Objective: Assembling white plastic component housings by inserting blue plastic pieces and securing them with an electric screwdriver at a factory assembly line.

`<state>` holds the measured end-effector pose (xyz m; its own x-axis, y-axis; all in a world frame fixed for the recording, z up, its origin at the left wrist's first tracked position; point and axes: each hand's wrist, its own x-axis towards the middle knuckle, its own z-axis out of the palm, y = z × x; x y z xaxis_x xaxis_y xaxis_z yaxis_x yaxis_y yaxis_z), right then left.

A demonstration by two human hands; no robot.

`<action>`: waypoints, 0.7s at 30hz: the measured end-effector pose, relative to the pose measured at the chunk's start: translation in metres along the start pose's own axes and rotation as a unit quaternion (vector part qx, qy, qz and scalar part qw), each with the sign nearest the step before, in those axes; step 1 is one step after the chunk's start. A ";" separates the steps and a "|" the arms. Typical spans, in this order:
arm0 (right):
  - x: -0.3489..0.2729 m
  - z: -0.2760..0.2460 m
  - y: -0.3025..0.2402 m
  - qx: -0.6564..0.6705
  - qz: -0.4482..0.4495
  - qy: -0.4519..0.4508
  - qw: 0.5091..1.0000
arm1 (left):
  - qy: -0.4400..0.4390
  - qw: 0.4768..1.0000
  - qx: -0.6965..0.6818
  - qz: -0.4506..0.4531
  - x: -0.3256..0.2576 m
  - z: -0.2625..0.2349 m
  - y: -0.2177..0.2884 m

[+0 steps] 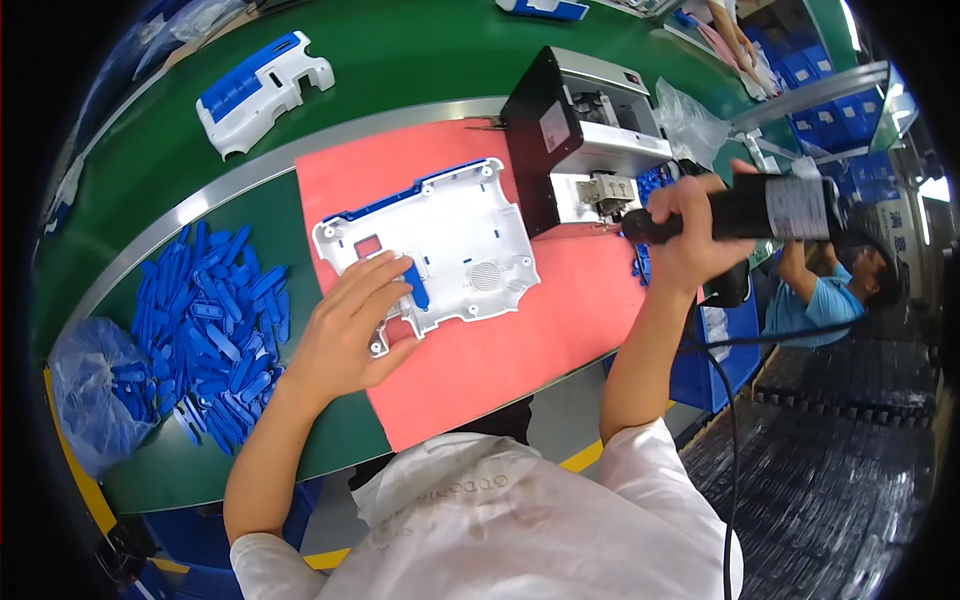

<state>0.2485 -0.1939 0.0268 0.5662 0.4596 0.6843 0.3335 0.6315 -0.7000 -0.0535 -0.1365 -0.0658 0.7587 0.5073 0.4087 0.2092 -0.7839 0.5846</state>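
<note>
A white plastic housing (455, 240) with a blue edge lies hollow side up on the red mat. My left hand (350, 325) is closed over its near left corner. The fingertips rest against a small blue plastic strip (418, 290) inside the shell, and the thumb is at the near edge. My right hand (690, 235) grips a black corded electric screwdriver (775, 207), held almost level. Its nose points left to the metal outlet (608, 193) of a black and silver screw feeder (585, 130). Whether the bit touches the outlet cannot be made out.
Many loose blue plastic strips (215, 335) are heaped at the left beside a clear plastic bag (95, 395). Another white and blue housing (262, 92) sits on the green surface beyond the metal rail. A black cable (735, 450) hangs at the right; a co-worker (820, 295) is further off.
</note>
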 end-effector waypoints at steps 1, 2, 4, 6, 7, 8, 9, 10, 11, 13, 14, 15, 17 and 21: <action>-0.006 0.004 -0.004 0.021 0.016 0.013 1.000 | 0.003 1.000 -0.005 -0.001 -0.001 -0.001 0.000; -0.013 0.006 -0.008 0.022 0.019 -0.008 1.000 | 0.005 1.000 -0.001 -0.010 -0.002 -0.001 -0.001; -0.026 0.025 -0.018 0.064 0.026 -0.039 0.997 | 0.002 1.000 -0.019 0.000 0.000 -0.001 -0.001; -0.044 0.049 -0.024 0.103 0.027 -0.089 0.990 | -0.002 1.000 -0.028 -0.001 0.000 0.000 -0.002; -0.055 0.063 -0.026 0.128 0.050 -0.086 0.987 | -0.004 1.000 -0.027 -0.001 0.000 0.000 -0.001; -0.063 0.072 -0.025 0.151 0.076 -0.117 0.979 | -0.004 1.000 -0.029 0.006 -0.001 0.002 -0.003; -0.071 0.079 -0.024 0.142 0.096 -0.151 0.973 | -0.003 1.000 -0.025 -0.003 -0.003 0.002 -0.003; -0.077 0.083 -0.020 0.132 0.114 -0.187 0.967 | -0.010 1.000 -0.015 0.008 -0.004 0.001 -0.003; -0.082 0.083 -0.013 0.122 0.108 -0.224 0.961 | -0.016 1.000 -0.005 0.019 -0.004 0.001 -0.003; -0.086 0.084 -0.005 0.091 0.082 -0.287 0.950 | -0.012 1.000 -0.003 0.020 -0.007 0.006 -0.004; -0.088 0.085 -0.003 0.095 0.085 -0.291 0.948 | -0.020 0.999 0.006 0.027 -0.008 0.007 -0.003; -0.091 0.085 -0.001 0.083 0.083 -0.292 0.949 | -0.028 0.999 0.014 0.034 -0.009 0.008 -0.004; -0.094 0.086 -0.001 0.072 0.081 -0.295 0.949 | -0.022 0.999 0.011 0.034 -0.009 0.008 -0.005; -0.096 0.087 0.001 0.085 0.089 -0.288 0.950 | -0.017 0.999 0.002 0.034 -0.011 0.008 -0.005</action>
<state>0.1285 -0.1830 -0.0214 0.0797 0.8029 0.5908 0.1161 0.5811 -0.8055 -0.0583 -0.1409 -0.0790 0.7918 0.4401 0.4235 0.1591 -0.8181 0.5527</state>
